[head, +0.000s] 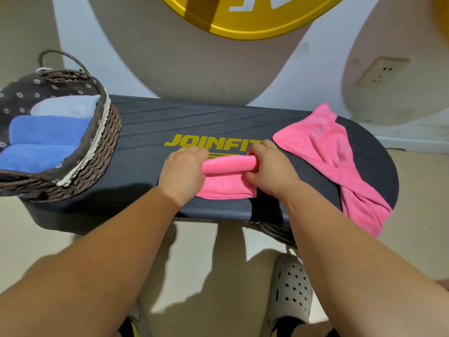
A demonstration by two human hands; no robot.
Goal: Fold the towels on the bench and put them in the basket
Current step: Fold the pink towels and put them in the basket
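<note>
A pink towel (227, 166) lies partly rolled at the middle of the dark bench (150, 132), its flat tail reaching the near edge. My left hand (183, 170) grips the roll's left end and my right hand (268, 167) grips its right end. A second pink towel (340, 156) lies crumpled and unfolded on the bench's right end, one corner hanging over the edge. A brown wicker basket (97, 161) with a dark flowered lining stands on the bench's left end. It holds two blue rolled towels (48, 133) and a pale blue one (65, 107).
The bench stands against a white and beige wall with a socket (381, 71) at the right. A yellow round sign (245, 18) hangs above. My feet in a white perforated clog (291, 285) stand on the beige floor below the bench.
</note>
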